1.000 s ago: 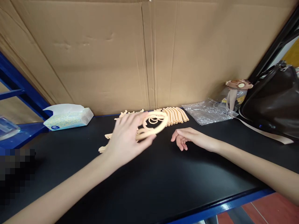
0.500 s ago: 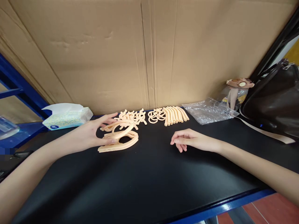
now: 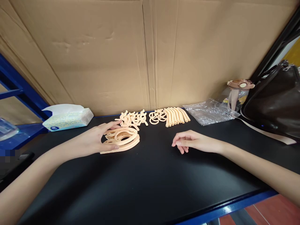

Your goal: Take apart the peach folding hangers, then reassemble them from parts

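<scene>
My left hand (image 3: 99, 139) curls round the left side of a small stack of peach plastic ring-shaped pieces (image 3: 125, 140) lying on the black tabletop (image 3: 152, 184), thumb below and fingers over the top. My right hand (image 3: 187, 141) rests on the tabletop to the right, fingers loosely curled, holding nothing. Behind the stack lies a heap of small peach hook pieces (image 3: 132, 117). Right of that sits a group of peach loops (image 3: 156, 116) and a row of curved peach strips (image 3: 176, 115).
A tissue pack (image 3: 67, 117) lies at the back left by a blue frame (image 3: 22, 90). A crumpled clear plastic bag (image 3: 208, 111), a small bottle with a brown lid (image 3: 237, 92) and a dark bag (image 3: 274, 100) stand at the back right. A cardboard wall (image 3: 145, 53) closes the back.
My left hand carried a ring piece from above the loops back to the left and set it down onto the stack, which now lies flatter. My right hand has barely moved.
</scene>
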`<state>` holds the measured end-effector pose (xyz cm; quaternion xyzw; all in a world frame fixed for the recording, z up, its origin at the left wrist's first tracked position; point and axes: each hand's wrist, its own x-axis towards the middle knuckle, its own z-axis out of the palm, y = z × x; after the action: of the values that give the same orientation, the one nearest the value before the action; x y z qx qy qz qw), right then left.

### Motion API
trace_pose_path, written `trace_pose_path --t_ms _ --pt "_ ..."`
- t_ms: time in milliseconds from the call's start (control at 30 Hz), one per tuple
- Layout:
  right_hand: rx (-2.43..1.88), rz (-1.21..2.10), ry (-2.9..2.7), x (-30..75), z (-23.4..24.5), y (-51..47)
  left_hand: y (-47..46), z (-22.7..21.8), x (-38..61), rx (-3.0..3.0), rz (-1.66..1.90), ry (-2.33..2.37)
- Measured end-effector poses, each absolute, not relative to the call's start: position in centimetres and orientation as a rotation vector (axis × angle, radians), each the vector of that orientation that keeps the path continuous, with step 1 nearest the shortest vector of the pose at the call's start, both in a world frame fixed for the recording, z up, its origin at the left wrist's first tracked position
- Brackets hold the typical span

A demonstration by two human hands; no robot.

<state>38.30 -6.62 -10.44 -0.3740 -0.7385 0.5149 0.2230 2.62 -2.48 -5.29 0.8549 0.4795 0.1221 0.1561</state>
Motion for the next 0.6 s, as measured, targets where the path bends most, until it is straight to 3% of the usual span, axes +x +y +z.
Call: trace_pose_path --t_ms 367,600 --pt "-1.081 1.407 -2.055 38.05 -10.07 -6.83 -2.35 -5.65 2.53 2.456 0.32 1.398" --pt "-1.098 1.403 -2.07 38.02 -9.99 -7.0 -1.88 -5.11 2.63 2.383 0.079 1.397"
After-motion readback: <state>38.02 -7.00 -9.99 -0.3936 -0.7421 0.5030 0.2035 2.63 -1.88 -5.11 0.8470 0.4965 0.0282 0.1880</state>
